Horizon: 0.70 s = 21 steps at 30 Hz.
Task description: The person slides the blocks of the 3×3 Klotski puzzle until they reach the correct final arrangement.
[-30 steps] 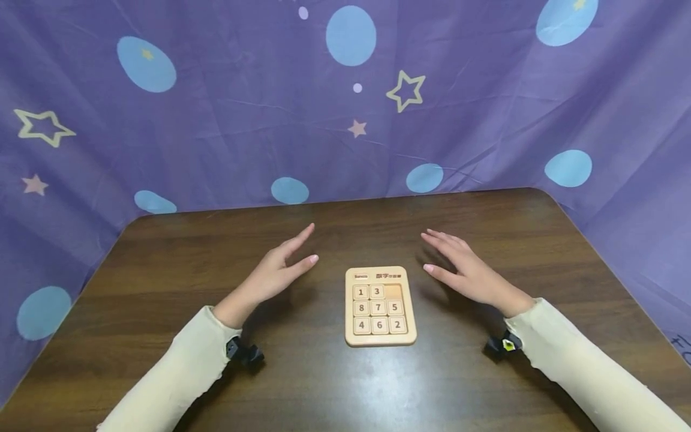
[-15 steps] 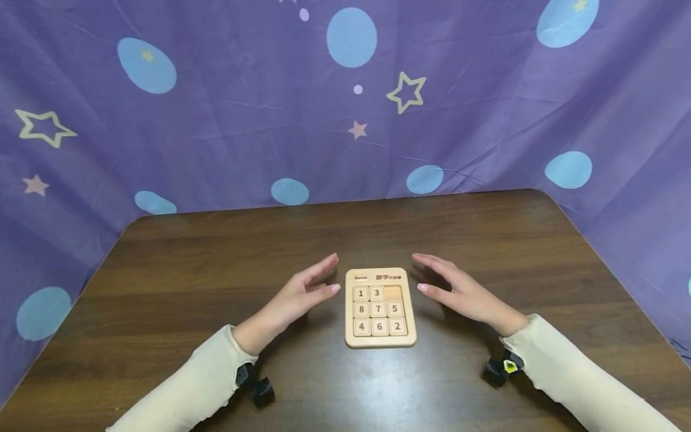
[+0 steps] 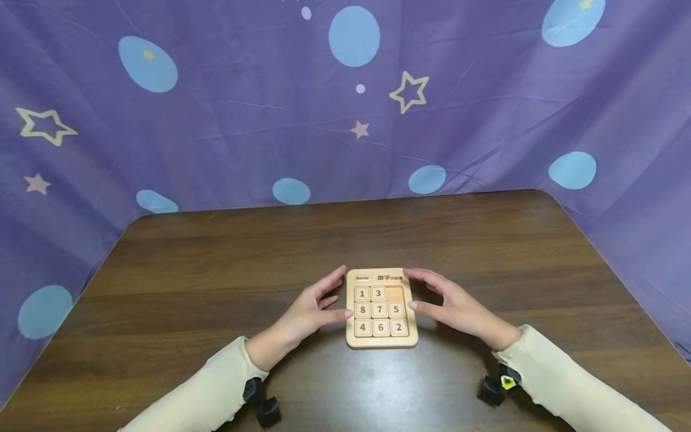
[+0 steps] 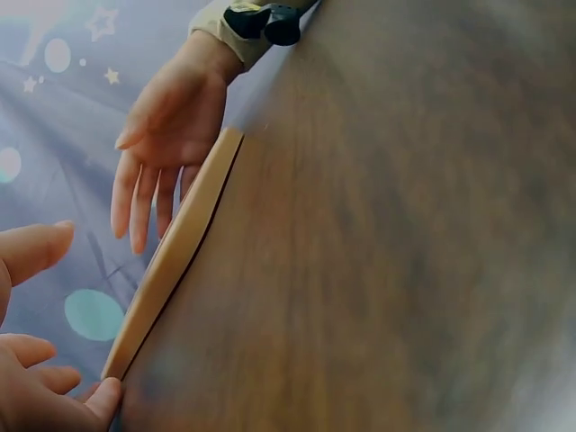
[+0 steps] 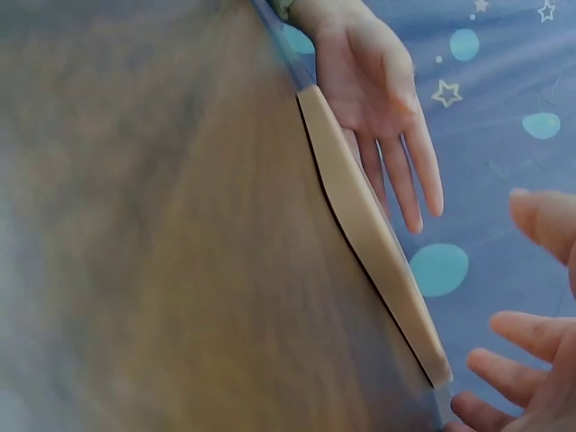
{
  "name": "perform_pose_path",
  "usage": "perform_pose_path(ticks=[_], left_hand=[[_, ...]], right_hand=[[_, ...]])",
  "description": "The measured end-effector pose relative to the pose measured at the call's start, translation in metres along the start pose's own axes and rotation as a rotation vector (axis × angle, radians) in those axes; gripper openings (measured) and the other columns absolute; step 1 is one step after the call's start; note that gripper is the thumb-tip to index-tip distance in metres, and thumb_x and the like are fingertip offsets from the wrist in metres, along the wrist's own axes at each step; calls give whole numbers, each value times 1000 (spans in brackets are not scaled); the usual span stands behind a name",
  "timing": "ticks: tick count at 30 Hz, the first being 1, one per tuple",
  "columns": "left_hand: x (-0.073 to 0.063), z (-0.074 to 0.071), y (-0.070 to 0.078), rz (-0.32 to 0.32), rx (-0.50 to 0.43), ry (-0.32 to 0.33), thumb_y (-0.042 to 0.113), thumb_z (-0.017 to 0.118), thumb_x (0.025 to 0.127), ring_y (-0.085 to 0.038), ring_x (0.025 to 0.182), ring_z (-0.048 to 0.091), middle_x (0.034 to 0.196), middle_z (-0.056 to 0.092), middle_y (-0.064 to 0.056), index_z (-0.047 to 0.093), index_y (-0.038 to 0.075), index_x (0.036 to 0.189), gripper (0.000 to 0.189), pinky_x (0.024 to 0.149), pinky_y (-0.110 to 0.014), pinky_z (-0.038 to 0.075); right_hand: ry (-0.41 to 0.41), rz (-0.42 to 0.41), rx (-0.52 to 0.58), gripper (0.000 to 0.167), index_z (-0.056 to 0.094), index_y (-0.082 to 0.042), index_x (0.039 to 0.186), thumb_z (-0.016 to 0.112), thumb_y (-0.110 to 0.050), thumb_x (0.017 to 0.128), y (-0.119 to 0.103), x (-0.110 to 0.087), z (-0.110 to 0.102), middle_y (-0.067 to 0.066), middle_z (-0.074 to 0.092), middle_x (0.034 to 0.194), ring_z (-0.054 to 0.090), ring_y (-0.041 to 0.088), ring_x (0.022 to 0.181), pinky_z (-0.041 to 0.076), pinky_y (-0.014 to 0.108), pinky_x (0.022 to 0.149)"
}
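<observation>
A wooden number slide puzzle [image 3: 381, 342] lies flat on the table, its numbered tiles in rows and a bare slot at the upper right. Along its left side is my left hand [image 3: 305, 312], thumb at the frame's edge and fingers loosely bent. My right hand [image 3: 459, 305] flanks the other side, thumb and forefinger at the rim. In the left wrist view a fingertip of the left hand [image 4: 40, 396] meets a corner of the puzzle [image 4: 184, 238]. The right wrist view has the fingers of the right hand [image 5: 540, 382] spread beside the puzzle's edge [image 5: 373, 238].
Brown wood-grain table [image 3: 216, 258] surrounds the puzzle. Behind it hangs a purple curtain [image 3: 227, 132] with stars and blue dots. A small black camera [image 3: 263, 403] is strapped to the left wrist and another camera [image 3: 495, 389] to the right.
Both hands have come inward and nearer to me, from apart on either side to the puzzle's left and right edges. The puzzle and its tiles stay as they were.
</observation>
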<state>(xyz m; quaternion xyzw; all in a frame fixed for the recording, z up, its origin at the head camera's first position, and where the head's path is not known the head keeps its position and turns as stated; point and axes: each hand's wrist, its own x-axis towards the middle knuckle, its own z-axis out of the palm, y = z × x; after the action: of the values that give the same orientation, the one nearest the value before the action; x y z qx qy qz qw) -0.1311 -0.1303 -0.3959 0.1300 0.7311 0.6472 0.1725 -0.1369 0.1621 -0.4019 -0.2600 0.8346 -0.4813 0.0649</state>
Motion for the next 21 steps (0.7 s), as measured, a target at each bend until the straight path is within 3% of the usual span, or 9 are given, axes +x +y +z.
perform_pose_path(ticks=[5, 11, 17, 21], left_hand=[[-1, 3, -3, -14, -17, -5, -4, 73, 74, -28, 141, 22, 156, 19, -10, 22, 2, 149, 90, 113, -42, 25], [-3, 5, -7, 12, -13, -22, -6, 73, 73, -29, 142, 20, 157, 16, -12, 19, 0, 149, 93, 113, -41, 23], [-3, 7, -8, 35, 29, -43, -6, 74, 71, -27, 142, 18, 157, 14, -13, 18, -2, 148, 95, 113, -39, 23], [-4, 8, -9, 57, 76, -60, -6, 75, 71, -23, 143, 13, 157, 12, -14, 17, -4, 147, 96, 113, -38, 23]], right_hand=[[6, 2, 73, 52, 48, 0, 133, 67, -16, 87, 2, 0, 5, 14, 49, 138, 42, 30, 129, 34, 49, 105], [8, 42, 139, 53, 51, 0, 131, 71, -14, 83, 4, 1, 10, 15, 50, 137, 44, 30, 128, 34, 44, 107], [36, 57, 150, 51, 55, 1, 127, 73, -11, 81, 6, 3, 12, 15, 54, 132, 46, 29, 126, 34, 43, 107], [66, 65, 131, 48, 59, -1, 123, 75, -12, 79, 8, 3, 13, 12, 58, 128, 50, 26, 122, 40, 38, 103]])
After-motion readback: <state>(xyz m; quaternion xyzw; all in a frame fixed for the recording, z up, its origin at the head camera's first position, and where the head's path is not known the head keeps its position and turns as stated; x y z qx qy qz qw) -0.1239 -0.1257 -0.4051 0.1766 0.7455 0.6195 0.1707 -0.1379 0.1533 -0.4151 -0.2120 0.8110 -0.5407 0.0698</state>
